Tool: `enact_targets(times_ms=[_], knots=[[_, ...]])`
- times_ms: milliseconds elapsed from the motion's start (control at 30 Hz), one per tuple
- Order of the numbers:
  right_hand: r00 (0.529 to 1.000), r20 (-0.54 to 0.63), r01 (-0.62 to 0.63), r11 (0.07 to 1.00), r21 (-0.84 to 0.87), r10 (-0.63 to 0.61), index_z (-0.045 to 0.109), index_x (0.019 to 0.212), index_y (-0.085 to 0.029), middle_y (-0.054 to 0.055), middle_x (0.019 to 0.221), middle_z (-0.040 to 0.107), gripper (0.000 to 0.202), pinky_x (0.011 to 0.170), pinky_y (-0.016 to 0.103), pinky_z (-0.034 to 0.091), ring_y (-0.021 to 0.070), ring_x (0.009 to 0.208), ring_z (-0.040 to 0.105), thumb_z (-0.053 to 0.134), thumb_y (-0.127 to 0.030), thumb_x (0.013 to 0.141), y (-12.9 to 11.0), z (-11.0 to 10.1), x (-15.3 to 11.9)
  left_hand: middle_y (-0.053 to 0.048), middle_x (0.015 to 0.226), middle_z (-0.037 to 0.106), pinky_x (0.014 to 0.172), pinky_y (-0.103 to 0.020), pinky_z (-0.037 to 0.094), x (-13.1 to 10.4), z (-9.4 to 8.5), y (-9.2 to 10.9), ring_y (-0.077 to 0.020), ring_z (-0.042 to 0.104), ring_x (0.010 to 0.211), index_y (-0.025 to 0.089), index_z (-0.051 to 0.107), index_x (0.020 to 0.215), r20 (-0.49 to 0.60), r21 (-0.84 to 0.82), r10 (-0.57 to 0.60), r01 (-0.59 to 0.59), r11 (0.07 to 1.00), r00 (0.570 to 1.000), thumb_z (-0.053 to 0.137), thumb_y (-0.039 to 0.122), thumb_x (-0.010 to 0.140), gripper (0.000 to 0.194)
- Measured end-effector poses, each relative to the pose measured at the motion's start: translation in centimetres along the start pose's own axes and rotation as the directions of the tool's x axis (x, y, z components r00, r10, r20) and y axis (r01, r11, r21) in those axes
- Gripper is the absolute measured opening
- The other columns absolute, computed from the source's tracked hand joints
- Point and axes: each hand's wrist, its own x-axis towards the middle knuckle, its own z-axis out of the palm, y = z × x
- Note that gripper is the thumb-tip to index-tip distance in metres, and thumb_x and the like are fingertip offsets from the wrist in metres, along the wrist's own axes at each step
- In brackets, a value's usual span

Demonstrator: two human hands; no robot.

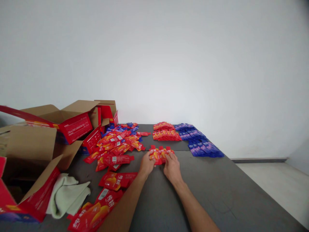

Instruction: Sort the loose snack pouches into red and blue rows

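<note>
- In the head view, the left grip (146,165) lay against the left end of a short row of red pouches (155,156), its fingers bent; whether it pinched a pouch or only pressed on it could not be told.
- The right grip (172,166) had its fingertips curled over the right end of the same row; here too, pinching and pressing could not be told apart.
- The row sat between the two grips on the dark desk (159,199), its pouches side by side, printed faces up and narrow ends pointing away. Having a grip at each end probably kept the row square and stopped the pouches from slipping.
- Beyond the grips and slightly to the right, red stacks (166,136) lay in overlapping layers; the shared direction likely let the pouches nest flat.
- Farther to the right of the right grip, blue stacks (204,148) were lined up in similar rows, apparently set apart by colour.
- Left of the left grip, a loose heap (118,143) of red and blue pouches lay at all angles, seemingly near for easy reach.
- Farther left of that grip were open boxes (76,127), flaps folded outward, perhaps for access. A pale cloth (70,193) lay crumpled beside the nearest one.
</note>
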Motion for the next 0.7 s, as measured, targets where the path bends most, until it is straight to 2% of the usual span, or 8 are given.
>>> enact_targets(times_ms=[67, 133, 200, 300, 367, 467, 567, 700], knots=[[0.998, 0.054, -0.031, 0.991, -0.131, 0.039, 0.055, 0.133, -0.016, 0.012, 0.147, 0.044, 0.056, 0.111, 0.04, 0.027, 0.0258, 0.139, 0.032, 0.043, -0.007, 0.079, 1.0, 0.2, 0.0, -0.007, 0.085, 0.071, 0.063, -0.028, 0.053, 0.6, 0.6, 0.5, -0.0168, 0.065, 0.065, 0.013, 0.057, 0.123, -0.002, 0.103, 0.006, -0.006, 0.995, 1.0, 0.063, 0.011, 0.07, 0.053], [0.986, 0.144, -0.054, 0.978, -0.202, 0.085, 0.046, 0.141, -0.018, 0.01, 0.153, 0.035, 0.064, 0.111, 0.045, 0.026, 0.0265, 0.142, 0.027, 0.042, -0.006, 0.079, 1.7, 0.5, -0.1, -0.007, 0.086, 0.071, 0.077, -0.031, 0.052, 0.8, 1.0, 1.0, -0.0201, 0.066, 0.077, 0.016, 0.064, 0.115, 0.002, 0.271, 0.06, -0.058, 0.961, 0.998, 0.064, 0.013, 0.07, 0.045], [0.969, 0.223, -0.055, 0.97, -0.237, 0.109, 0.042, 0.144, -0.018, 0.011, 0.154, 0.032, 0.065, 0.111, 0.049, 0.025, 0.0273, 0.143, 0.025, 0.04, -0.006, 0.08, 2.3, 0.7, 0.0, -0.009, 0.089, 0.071, 0.091, -0.034, 0.046, 0.9, 1.3, 1.4, -0.0246, 0.064, 0.094, 0.017, 0.07, 0.102, 0.02, 0.406, 0.114, -0.112, 0.907, 0.993, 0.064, 0.013, 0.07, 0.033], [0.955, 0.27, -0.049, 0.965, -0.257, 0.12, 0.041, 0.144, -0.016, 0.011, 0.153, 0.033, 0.063, 0.111, 0.052, 0.023, 0.0275, 0.144, 0.023, 0.037, -0.007, 0.082, 2.8, 0.9, 0.1, -0.014, 0.102, 0.068, 0.105, -0.04, 0.034, 0.6, 1.5, 1.5, -0.0301, 0.052, 0.115, 0.016, 0.073, 0.091, 0.025, 0.497, 0.147, -0.14, 0.856, 0.989, 0.063, 0.015, 0.073, 0.021], [0.954, 0.273, -0.053, 0.965, -0.258, 0.126, 0.041, 0.144, -0.017, 0.011, 0.153, 0.034, 0.062, 0.111, 0.053, 0.023, 0.0267, 0.144, 0.023, 0.036, -0.008, 0.083, 2.9, 1.1, 0.1, -0.015, 0.119, 0.062, 0.107, -0.042, 0.03, 0.2, 1.5, 1.5, -0.0312, 0.046, 0.12, 0.017, 0.073, 0.096, 0.05, 0.616, 0.182, -0.174, 0.768, 0.982, 0.058, 0.019, 0.079, 0.023], [0.956, 0.257, -0.073, 0.965, -0.254, 0.14, 0.042, 0.143, -0.022, 0.01, 0.153, 0.035, 0.058, 0.11, 0.054, 0.022, 0.0251, 0.144, 0.023, 0.035, -0.01, 0.087, 3.0, 1.2, 0.1, -0.012, 0.137, 0.051, 0.105, -0.042, 0.031, -0.6, 1.7, 1.6, -0.0297, 0.043, 0.122, 0.021, 0.067, 0.117, 0.169, 0.75, 0.207, -0.262, 0.608, 0.964, 0.049, 0.024, 0.086, 0.036], [0.957, 0.244, -0.1, 0.967, -0.234, 0.157, 0.047, 0.139, -0.026, 0.009, 0.149, 0.041, 0.05, 0.11, 0.053, 0.022, 0.024, 0.142, 0.029, 0.037, -0.015, 0.091, 3.1, 1.1, 0.2, -0.009, 0.139, 0.05, 0.102, -0.043, 0.031, -1.4, 2.0, 1.8, -0.031, 0.042, 0.121, 0.028, 0.059, 0.129, 0.276, 0.761, 0.199, -0.34, 0.553, 0.941, 0.054, 0.032, 0.083, 0.046], [0.962, 0.231, -0.107, 0.979, -0.172, 0.146, 0.057, 0.131, -0.023, 0.01, 0.142, 0.051, 0.042, 0.11, 0.045, 0.028, 0.0242, 0.137, 0.037, 0.047, -0.021, 0.09, 3.7, 0.7, 0.6, -0.011, 0.138, 0.05, 0.1, -0.046, 0.032, -1.7, 2.6, 1.9, -0.0339, 0.041, 0.119, 0.029, 0.062, 0.125, 0.318, 0.774, 0.194, -0.373, 0.512, 0.928, 0.056, 0.036, 0.082, 0.044]])
